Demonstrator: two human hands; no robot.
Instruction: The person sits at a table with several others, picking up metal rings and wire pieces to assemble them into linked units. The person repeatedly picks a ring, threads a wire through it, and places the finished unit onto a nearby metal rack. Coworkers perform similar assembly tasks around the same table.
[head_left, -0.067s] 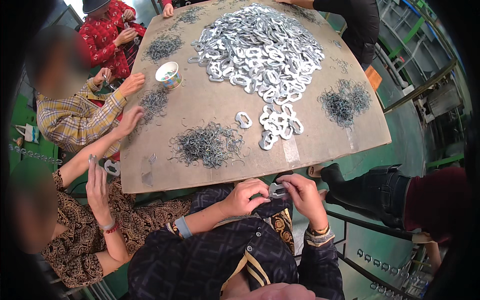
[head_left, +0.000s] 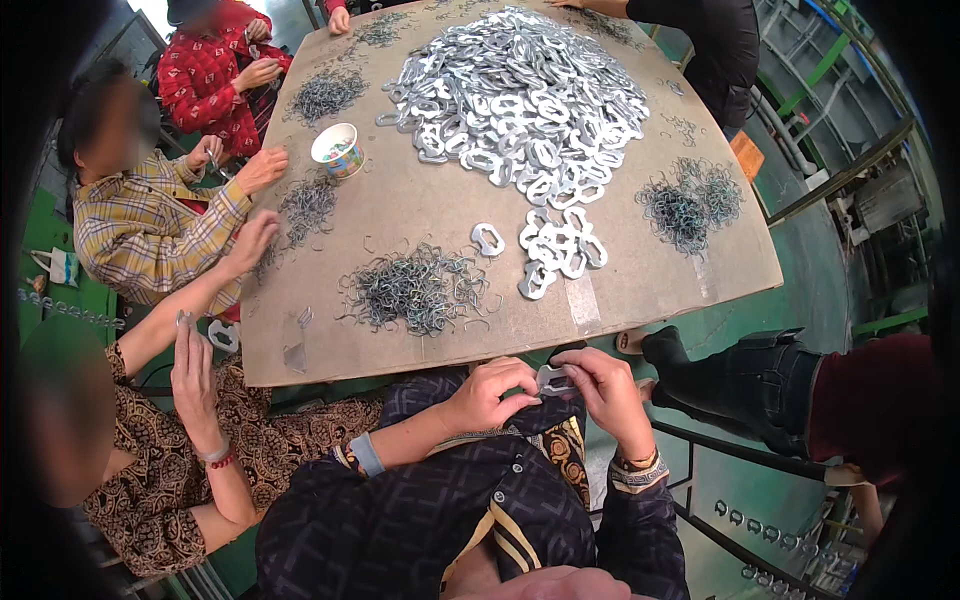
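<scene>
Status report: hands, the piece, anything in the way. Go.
Both hands on one metal plate: left hand, right hand, below the table edge. Wire clip pile just ahead on the table. Nothing blocking.

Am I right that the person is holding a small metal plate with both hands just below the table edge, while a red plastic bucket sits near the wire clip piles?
Not quite. The head view shows both hands, left hand and right hand, on the metal plate, but the container is a small patterned paper cup, not a red bucket.
</scene>
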